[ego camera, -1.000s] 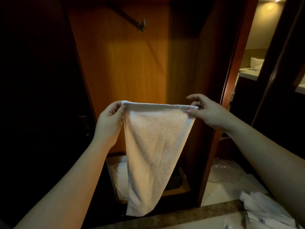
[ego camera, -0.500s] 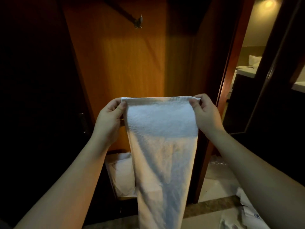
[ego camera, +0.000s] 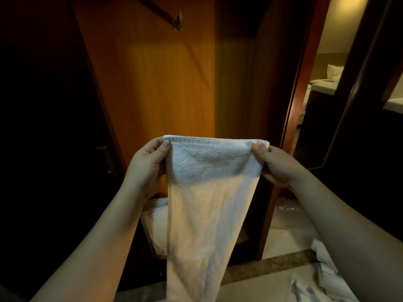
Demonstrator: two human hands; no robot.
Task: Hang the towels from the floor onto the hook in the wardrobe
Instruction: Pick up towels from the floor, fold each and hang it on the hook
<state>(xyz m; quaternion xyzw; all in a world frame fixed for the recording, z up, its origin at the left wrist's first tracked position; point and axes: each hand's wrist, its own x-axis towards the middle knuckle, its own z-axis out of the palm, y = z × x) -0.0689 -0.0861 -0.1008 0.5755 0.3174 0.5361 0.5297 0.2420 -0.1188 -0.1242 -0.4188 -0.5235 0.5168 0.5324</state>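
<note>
both hands on nubby white towel

left hand: mid-frame left, thumb and fingers pinching the towel at its top left corner | right hand: mid-frame right, pinching the top right corner | both forearms bare, rising from lower frame corners

No text or number can be read. The white packets on the floor at the lower right carry small dark marks, too blurred to read.
</note>
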